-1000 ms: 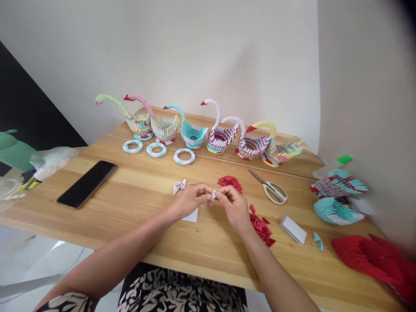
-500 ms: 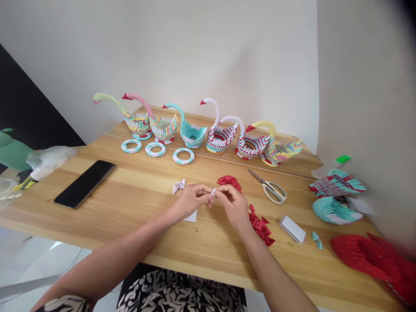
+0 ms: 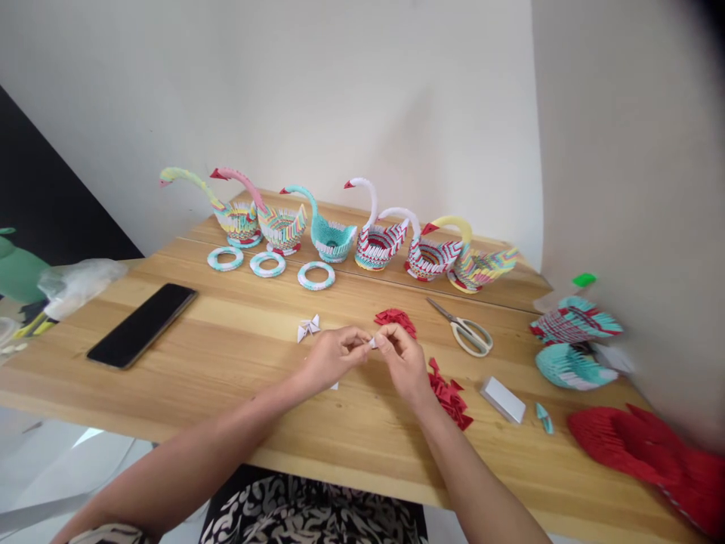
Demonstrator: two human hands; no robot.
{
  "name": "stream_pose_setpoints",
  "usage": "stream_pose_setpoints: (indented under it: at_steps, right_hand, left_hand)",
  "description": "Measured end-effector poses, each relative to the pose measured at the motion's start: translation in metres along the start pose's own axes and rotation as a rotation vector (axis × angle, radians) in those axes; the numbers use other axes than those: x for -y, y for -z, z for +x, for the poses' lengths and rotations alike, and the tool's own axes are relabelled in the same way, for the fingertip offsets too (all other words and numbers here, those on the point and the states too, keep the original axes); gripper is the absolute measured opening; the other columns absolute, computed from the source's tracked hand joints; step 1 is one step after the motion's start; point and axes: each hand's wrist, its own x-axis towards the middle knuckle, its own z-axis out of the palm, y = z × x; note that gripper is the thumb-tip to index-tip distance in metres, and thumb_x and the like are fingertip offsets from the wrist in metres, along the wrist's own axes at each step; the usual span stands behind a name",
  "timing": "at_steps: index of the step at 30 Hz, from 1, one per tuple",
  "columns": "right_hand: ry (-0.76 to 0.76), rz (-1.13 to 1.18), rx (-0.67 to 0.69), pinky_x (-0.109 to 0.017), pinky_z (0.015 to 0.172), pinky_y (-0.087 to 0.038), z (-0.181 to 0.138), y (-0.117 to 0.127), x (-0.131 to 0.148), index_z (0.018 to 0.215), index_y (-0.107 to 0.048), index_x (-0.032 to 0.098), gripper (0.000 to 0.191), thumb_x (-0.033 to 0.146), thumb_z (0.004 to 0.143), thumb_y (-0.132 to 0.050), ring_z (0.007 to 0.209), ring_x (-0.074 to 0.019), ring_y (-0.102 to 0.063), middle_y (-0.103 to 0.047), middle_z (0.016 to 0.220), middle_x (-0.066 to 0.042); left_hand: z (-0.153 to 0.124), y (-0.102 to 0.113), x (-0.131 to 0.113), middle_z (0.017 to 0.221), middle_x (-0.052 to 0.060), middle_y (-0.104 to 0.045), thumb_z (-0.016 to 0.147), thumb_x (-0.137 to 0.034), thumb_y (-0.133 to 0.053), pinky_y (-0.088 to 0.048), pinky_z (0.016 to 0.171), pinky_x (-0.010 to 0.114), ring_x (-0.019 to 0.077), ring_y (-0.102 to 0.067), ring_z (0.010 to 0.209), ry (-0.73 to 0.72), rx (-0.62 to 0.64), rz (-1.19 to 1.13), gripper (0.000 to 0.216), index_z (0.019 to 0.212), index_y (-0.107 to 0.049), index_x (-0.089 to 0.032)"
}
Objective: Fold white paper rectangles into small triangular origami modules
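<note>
Between the fingertips of both hands is a small folded piece of white paper (image 3: 372, 343), mostly covered by the fingers. My left hand (image 3: 335, 355) pinches it from the left, and my right hand (image 3: 403, 361) pinches it from the right. Several white folded paper pieces (image 3: 309, 328) lie just beyond my left hand. A corner of white paper (image 3: 334, 386) shows from under my left wrist. One pile of red folded paper pieces (image 3: 396, 320) sits behind my right hand; a second red pile (image 3: 451, 397) lies beside my right wrist.
Several paper swans (image 3: 333, 238) line the back of the table, with paper rings (image 3: 316, 276) before them. Scissors (image 3: 467, 332), a white box (image 3: 503, 400) and a red paper model (image 3: 640, 453) lie to the right. A phone (image 3: 141, 325) lies at left.
The view has shifted slightly. Both hands stay together around the white paper piece, and their fingers have moved a little. Less of the white sheet shows beneath my left wrist.
</note>
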Motion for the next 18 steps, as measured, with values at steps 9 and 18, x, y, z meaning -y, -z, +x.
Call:
stream_pose_setpoints:
  at_steps: [9, 18]
  right_hand:
    - [-0.033, 0.108, -0.019, -0.025, 0.069, -0.044, 0.0004, 0.001, -0.0032, 0.076, -0.057, 0.02, 0.019, 0.037, 0.085, -0.059, 0.069, -0.0139, -0.056, -0.06, 0.072, 0.001]
    - [-0.149, 0.335, 0.025, -0.027, 0.071, -0.045, 0.0023, -0.0005, -0.0077, 0.079, -0.059, 0.02, 0.021, 0.041, 0.084, -0.061, 0.068, -0.0137, -0.055, -0.058, 0.071, 0.002]
  left_hand:
    - [0.0018, 0.0031, 0.0004, 0.069, 0.001, -0.066, 0.079, -0.025, -0.057, -0.043, 0.063, 0.021, 0.0125, -0.059, 0.065, 0.013, -0.004, 0.001, 0.014, 0.074, -0.064, -0.014]
    - [0.0017, 0.0048, -0.0023, 0.066, 0.0, -0.065, 0.078, -0.023, -0.057, -0.044, 0.063, 0.022, 0.012, -0.058, 0.064, -0.064, -0.048, 0.044, 0.014, 0.067, -0.062, -0.015]
